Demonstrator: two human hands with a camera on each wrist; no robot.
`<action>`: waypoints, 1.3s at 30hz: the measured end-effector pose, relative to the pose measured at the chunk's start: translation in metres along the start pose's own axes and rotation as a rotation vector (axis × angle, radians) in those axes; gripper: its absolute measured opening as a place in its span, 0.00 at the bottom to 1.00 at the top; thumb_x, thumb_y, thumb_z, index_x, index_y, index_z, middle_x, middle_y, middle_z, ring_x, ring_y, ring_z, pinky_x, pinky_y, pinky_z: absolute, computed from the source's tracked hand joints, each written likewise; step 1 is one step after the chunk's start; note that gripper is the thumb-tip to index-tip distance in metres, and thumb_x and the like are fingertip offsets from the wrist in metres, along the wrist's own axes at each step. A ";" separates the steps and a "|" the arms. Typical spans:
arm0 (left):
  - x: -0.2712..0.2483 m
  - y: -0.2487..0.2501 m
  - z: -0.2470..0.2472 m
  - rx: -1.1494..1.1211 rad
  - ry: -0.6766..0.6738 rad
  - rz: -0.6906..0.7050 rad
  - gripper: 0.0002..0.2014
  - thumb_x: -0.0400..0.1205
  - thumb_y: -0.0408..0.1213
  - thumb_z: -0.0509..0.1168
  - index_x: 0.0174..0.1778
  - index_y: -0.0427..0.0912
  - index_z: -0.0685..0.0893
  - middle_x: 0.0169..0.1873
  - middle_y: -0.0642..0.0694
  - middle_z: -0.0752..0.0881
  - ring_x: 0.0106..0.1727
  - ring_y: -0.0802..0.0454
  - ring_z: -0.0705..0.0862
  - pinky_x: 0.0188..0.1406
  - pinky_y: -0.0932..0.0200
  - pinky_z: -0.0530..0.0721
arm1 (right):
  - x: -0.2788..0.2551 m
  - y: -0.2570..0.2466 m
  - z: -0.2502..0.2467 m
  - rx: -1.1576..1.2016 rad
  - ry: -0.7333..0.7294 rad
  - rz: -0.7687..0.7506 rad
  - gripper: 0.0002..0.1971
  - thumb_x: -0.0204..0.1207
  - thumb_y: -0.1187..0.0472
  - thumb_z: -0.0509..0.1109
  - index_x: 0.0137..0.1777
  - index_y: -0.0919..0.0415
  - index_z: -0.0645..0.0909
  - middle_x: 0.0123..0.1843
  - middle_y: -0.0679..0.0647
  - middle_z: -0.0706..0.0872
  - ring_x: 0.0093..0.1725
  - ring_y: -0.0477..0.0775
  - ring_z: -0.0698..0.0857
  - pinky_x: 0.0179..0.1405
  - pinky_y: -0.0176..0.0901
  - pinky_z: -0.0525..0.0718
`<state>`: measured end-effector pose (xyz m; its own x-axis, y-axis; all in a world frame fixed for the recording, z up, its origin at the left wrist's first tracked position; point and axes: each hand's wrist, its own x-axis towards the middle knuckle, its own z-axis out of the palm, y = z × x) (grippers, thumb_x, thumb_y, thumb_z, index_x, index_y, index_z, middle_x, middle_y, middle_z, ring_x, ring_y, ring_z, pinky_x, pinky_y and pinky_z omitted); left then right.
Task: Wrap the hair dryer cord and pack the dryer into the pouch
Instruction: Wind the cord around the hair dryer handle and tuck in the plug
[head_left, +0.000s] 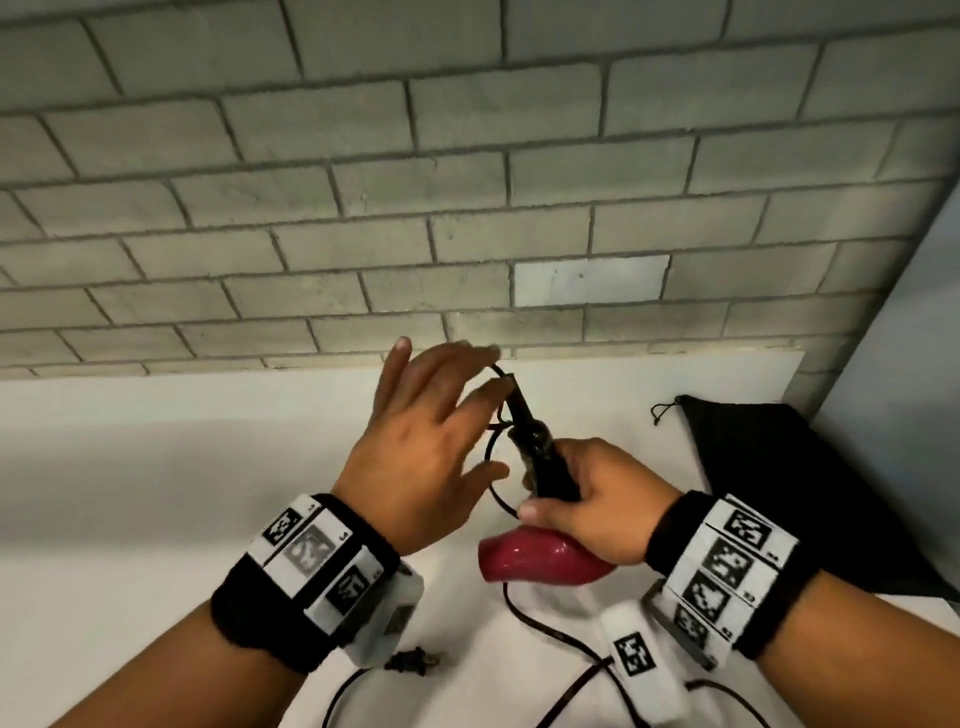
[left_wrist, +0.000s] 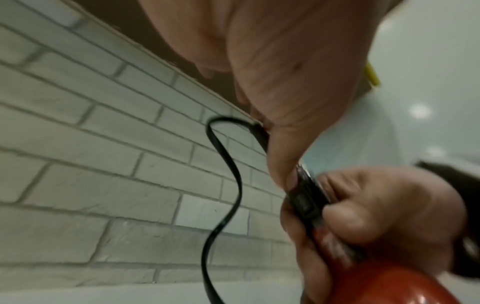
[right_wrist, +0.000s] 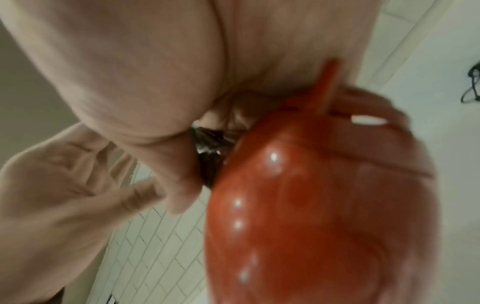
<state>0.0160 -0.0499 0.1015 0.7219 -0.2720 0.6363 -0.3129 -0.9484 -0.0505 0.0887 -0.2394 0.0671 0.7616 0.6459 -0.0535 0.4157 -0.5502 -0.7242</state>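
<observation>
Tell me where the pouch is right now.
In the head view the black pouch lies flat on the white table at the right, beyond the right hand, near the wall corner.

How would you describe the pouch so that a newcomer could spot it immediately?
Start at the white table under the brick wall and look to its far right corner. The pouch lies flat there, beyond the right hand. It is the only black fabric item, with a knotted drawstring.
</observation>
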 end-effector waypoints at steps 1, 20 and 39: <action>-0.003 0.001 -0.003 -0.120 0.091 -0.170 0.22 0.67 0.44 0.78 0.56 0.41 0.85 0.58 0.42 0.86 0.62 0.42 0.80 0.68 0.44 0.73 | -0.002 0.002 -0.003 -0.006 0.061 0.005 0.13 0.66 0.43 0.76 0.44 0.48 0.81 0.40 0.45 0.89 0.42 0.48 0.88 0.51 0.51 0.87; 0.071 0.028 -0.015 -1.827 -0.167 -1.162 0.15 0.84 0.31 0.55 0.48 0.26 0.85 0.43 0.30 0.91 0.41 0.38 0.92 0.49 0.50 0.88 | -0.042 -0.005 0.037 -0.598 0.384 -0.015 0.17 0.57 0.40 0.74 0.30 0.54 0.78 0.13 0.52 0.78 0.09 0.57 0.76 0.16 0.37 0.58; 0.049 0.019 -0.036 -2.009 -0.567 -0.621 0.27 0.82 0.44 0.49 0.68 0.29 0.80 0.17 0.36 0.82 0.07 0.51 0.56 0.19 0.47 0.38 | -0.006 -0.058 -0.045 0.432 0.418 -0.487 0.24 0.69 0.78 0.60 0.55 0.53 0.86 0.52 0.51 0.92 0.56 0.47 0.90 0.59 0.43 0.87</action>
<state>0.0229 -0.0756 0.1596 0.8952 -0.4457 -0.0020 0.1902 0.3781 0.9060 0.0826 -0.2355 0.1405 0.7026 0.4617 0.5414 0.5865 0.0552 -0.8081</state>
